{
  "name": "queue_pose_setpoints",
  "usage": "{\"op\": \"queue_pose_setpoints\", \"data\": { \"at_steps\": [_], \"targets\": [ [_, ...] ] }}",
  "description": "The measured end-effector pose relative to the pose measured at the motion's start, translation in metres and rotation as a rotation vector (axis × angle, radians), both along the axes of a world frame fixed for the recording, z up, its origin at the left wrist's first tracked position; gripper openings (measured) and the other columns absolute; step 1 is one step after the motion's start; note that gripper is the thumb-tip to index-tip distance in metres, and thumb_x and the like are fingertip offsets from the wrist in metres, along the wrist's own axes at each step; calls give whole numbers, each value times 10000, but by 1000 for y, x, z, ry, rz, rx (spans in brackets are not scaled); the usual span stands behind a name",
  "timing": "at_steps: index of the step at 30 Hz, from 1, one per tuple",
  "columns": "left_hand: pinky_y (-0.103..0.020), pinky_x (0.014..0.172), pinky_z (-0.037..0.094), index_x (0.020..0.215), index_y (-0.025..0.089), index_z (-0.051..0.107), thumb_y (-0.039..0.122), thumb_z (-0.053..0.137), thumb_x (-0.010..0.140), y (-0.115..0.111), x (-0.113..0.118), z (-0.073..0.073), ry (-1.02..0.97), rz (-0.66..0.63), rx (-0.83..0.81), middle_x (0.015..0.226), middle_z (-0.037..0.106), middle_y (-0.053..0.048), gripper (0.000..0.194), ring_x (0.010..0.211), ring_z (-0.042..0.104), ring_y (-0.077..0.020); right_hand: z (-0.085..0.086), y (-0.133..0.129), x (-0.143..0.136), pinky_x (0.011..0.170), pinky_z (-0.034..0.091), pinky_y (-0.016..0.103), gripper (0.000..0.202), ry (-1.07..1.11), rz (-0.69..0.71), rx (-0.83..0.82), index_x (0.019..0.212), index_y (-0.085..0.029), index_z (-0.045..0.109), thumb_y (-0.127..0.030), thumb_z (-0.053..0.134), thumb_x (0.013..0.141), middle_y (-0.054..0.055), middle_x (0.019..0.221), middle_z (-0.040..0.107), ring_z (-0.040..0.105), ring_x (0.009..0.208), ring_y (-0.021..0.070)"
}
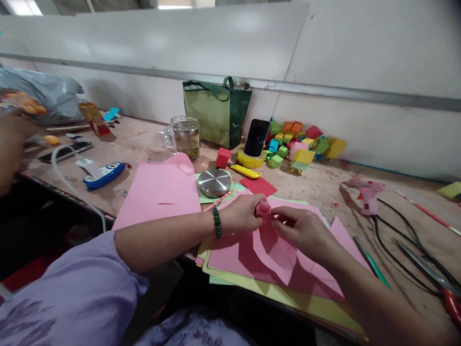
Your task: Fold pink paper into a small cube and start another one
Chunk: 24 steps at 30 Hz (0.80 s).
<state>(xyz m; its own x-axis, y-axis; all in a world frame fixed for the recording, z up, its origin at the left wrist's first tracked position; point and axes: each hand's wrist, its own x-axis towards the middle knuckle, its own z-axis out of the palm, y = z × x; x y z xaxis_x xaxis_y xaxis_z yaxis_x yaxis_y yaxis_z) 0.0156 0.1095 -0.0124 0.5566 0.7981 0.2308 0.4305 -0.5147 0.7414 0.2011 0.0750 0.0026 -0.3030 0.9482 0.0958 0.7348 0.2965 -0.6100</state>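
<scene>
My left hand (244, 214), with a green bead bracelet at its wrist, is closed around a gathered, rolled-up part of a pink paper (277, 257). The rest of that paper flares out below my fingers. From the other side, my right hand (306, 228) pinches the same paper near the gathered part; its fingertips are partly hidden. Underneath lies a stack of coloured sheets (230, 252), pink on top with yellow and green edges. To the left of it is another pink sheet (158, 192) with a short slit.
Beyond my hands are a round metal lid (214, 182), a yellow cutter (246, 171), a glass mug (185, 139), a phone (257, 138) and several paper cubes (302, 156). A glue gun (367, 192), knife (374, 266) and scissors (425, 266) lie right. Another person's hand (16, 132) shows left.
</scene>
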Motion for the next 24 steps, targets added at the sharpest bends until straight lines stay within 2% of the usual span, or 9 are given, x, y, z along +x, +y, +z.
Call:
{"op": "queue_pose_setpoints", "data": {
  "at_steps": [2,5,7,10,12,14,17,20,24],
  "targets": [
    [-223,640,424,863,163,592,102,572,636,-1,1,-1,-44,-31,-43,791,628,2,236,732,558,-137,2,0,0,554,437,256,208,-10,12,-25,858,-234,749,-330,571,809,12,745,719,603,613,152],
    [-216,636,443,853,158,585,125,588,631,0,2,1,-177,-107,-194,796,616,5,224,719,559,-123,5,0,2,495,390,241,223,-24,-11,-20,723,-204,739,-324,566,797,9,629,671,557,553,136],
    [-207,576,435,850,158,583,144,566,643,3,2,4,-232,-117,-453,741,587,16,208,649,553,-109,7,2,4,446,342,230,260,-18,-32,-25,662,-184,719,-339,558,796,1,554,612,499,501,118],
    [-190,468,385,839,151,598,219,517,709,9,1,8,-264,-35,-890,679,574,8,168,542,542,-99,11,5,7,407,287,221,289,6,-80,-68,630,-171,710,-366,556,779,-11,505,541,430,457,98],
    [-175,433,355,809,142,609,296,519,746,12,1,8,-298,-29,-1025,689,598,-15,189,526,543,-94,12,7,8,392,257,222,300,11,-106,-91,590,-167,692,-371,556,763,-17,475,493,388,434,89],
    [-160,428,346,789,141,617,336,566,738,12,0,7,-317,-65,-1040,701,611,-20,208,529,542,-83,12,8,7,392,247,221,306,13,-118,-98,558,-164,667,-371,559,755,-19,466,469,368,431,85],
    [-151,447,362,734,148,609,265,632,680,9,0,5,-299,-91,-982,641,573,19,130,510,513,-66,12,8,6,404,259,218,312,9,-126,-103,557,-160,656,-390,574,752,-17,482,483,379,447,85],
    [-151,451,360,602,138,549,148,577,636,6,1,5,-313,-104,-913,528,469,52,46,471,448,-53,11,7,6,407,278,215,316,15,-131,-122,589,-163,678,-413,580,754,-13,504,513,410,460,93],
    [-161,434,330,487,151,434,110,487,624,5,2,6,-346,-91,-839,453,360,71,153,432,375,-48,8,8,7,395,281,214,316,39,-104,-128,602,-163,687,-419,585,756,-8,507,525,413,454,95]
  ]
}}
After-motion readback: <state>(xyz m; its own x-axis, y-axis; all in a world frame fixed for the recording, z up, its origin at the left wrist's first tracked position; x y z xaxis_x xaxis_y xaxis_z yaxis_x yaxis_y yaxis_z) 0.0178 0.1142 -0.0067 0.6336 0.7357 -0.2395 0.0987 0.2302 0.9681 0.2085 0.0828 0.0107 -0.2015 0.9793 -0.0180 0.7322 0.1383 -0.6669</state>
